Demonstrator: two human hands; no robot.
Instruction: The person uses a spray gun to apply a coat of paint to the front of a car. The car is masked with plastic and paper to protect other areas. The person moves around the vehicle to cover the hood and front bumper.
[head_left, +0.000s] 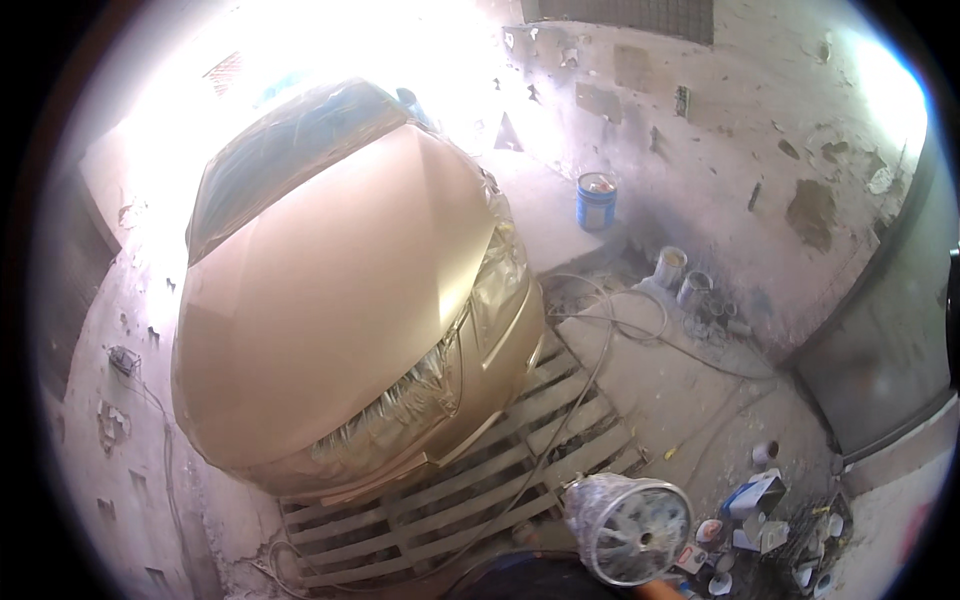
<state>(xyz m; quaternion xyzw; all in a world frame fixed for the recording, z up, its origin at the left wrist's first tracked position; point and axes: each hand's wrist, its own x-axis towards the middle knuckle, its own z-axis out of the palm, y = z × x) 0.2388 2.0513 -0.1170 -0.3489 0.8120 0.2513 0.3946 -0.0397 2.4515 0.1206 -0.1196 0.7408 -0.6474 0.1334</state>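
Observation:
A plastic-wrapped cylindrical cup (pixel 596 520) with a round metal-rimmed end rises from the lower edge, apparently part of a spray gun. My right hand (pixel 660 590) is directly beneath it, mostly hidden, with only a bit of skin showing and its fingers out of sight. I cannot make out my left hand. Beyond the cup stands a car (pixel 320 290) with a broad beige bonnet; crinkled masking film covers its windscreen and parts of its front.
A slatted grate (pixel 440 510) lies under the car's front, crossed by hoses (pixel 606 340). Along the pitted right wall (pixel 740 150) stand a blue bucket (pixel 596 210) and several cans (pixel 670 268). Boxes and pots (pixel 760 500) clutter the lower right floor, near a grey door (pixel 880 320).

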